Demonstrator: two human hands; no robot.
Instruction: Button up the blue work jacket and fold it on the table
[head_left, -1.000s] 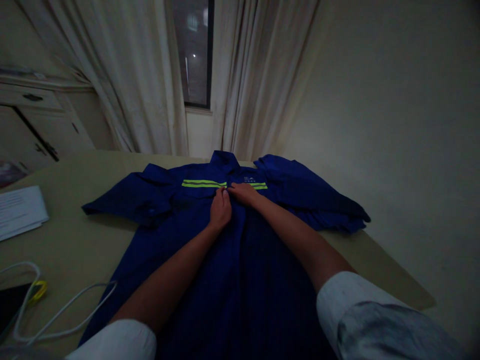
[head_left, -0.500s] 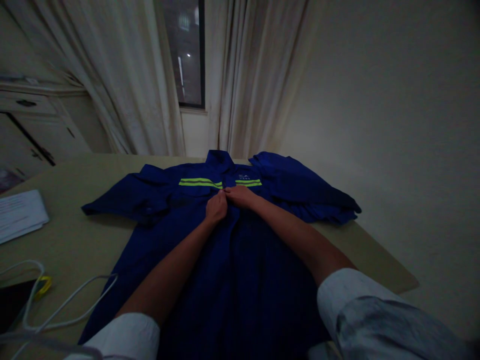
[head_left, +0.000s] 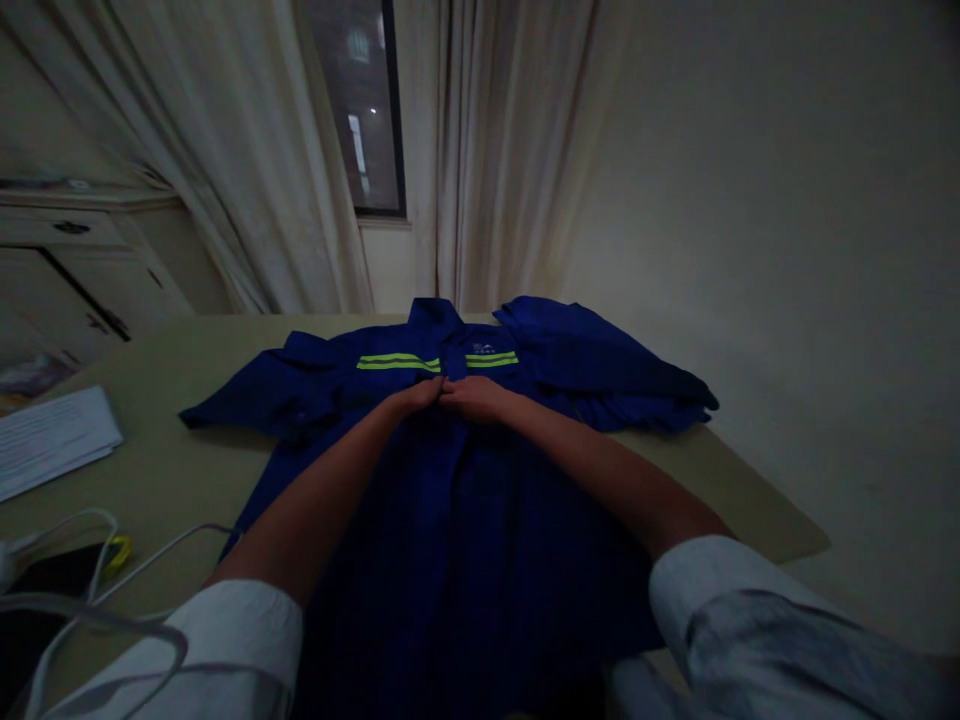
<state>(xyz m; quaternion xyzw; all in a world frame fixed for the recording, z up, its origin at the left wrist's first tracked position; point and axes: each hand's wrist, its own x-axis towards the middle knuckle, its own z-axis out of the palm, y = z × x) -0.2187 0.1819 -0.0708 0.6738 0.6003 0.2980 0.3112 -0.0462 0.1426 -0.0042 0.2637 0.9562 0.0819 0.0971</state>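
Note:
A dark blue work jacket (head_left: 442, 520) with yellow-green reflective chest stripes lies front up across the table, its collar at the far end and its sleeves out to both sides. My left hand (head_left: 418, 396) and my right hand (head_left: 474, 398) meet at the front placket, just below the stripes. Both sets of fingers are closed in a pinch on the jacket's front edge. Whatever fastener may be between the fingertips is too small and dark to make out.
On the left of the table (head_left: 180, 480) lie folded white papers (head_left: 60, 440), a dark flat object (head_left: 64, 575) with a yellow piece, and a looped white cable (head_left: 97, 605). Curtains (head_left: 510, 150), a window and a wall (head_left: 750, 250) stand behind; a cabinet (head_left: 90, 270) is far left.
My left hand has turned from upright to nearly level, its wrist and forearm shifting left and up. The right hand stays pinched at the placket. The view has swung slightly left.

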